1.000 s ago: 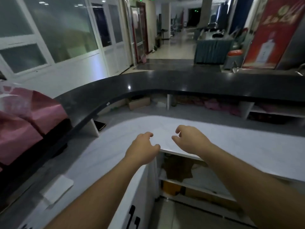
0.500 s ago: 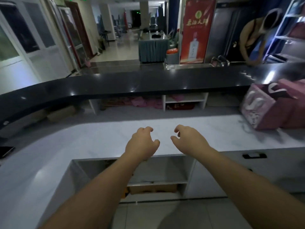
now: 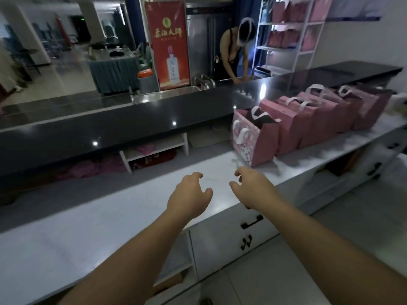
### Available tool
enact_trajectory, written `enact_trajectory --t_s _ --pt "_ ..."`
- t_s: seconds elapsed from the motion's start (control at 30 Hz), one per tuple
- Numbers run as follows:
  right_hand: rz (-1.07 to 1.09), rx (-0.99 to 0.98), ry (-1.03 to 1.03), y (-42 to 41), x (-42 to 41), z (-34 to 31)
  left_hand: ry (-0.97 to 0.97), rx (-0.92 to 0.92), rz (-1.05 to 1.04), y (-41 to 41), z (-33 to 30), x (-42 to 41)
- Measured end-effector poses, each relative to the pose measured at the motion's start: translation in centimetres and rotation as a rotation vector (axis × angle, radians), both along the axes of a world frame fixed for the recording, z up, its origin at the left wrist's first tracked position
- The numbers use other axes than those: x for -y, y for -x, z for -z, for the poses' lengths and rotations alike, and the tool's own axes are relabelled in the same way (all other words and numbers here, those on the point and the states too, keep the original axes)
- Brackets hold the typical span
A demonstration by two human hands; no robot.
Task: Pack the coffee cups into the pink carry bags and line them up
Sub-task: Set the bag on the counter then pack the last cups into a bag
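Several pink carry bags (image 3: 308, 122) with white handles stand in a row on the white counter (image 3: 88, 227), running from centre right toward the far right. The nearest bag (image 3: 251, 139) has a printed front and an open top. No coffee cup shows. My left hand (image 3: 189, 197) and my right hand (image 3: 251, 188) hover over the counter's front edge, side by side, fingers loosely curled and holding nothing. The right hand is a short way in front of the nearest bag.
A raised black bar top (image 3: 132, 119) runs behind the white counter, with open shelves (image 3: 154, 148) beneath it. A person (image 3: 233, 49) bends over behind the bar. A red banner (image 3: 167, 42) and a white rack (image 3: 290, 29) of pink bags stand beyond. Drawers (image 3: 246, 230) sit below the counter.
The view has swung to the right, bringing the row of pink bags from the right edge toward the centre right. Both hands keep the same empty, loosely curled pose.
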State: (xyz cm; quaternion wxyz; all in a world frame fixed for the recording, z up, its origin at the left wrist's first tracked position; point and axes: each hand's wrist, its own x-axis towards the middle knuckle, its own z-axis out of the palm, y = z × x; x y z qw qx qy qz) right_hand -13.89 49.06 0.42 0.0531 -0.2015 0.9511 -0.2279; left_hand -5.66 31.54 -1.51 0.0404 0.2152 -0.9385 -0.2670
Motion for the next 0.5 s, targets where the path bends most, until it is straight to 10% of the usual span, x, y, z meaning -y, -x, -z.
enact_trajectory --t_s 0.5 --pt "0.289 -0.045 -0.031 23.0 -0.6 -0.5 -0.139 -0.109 0.167 30.0 2.7 0.5"
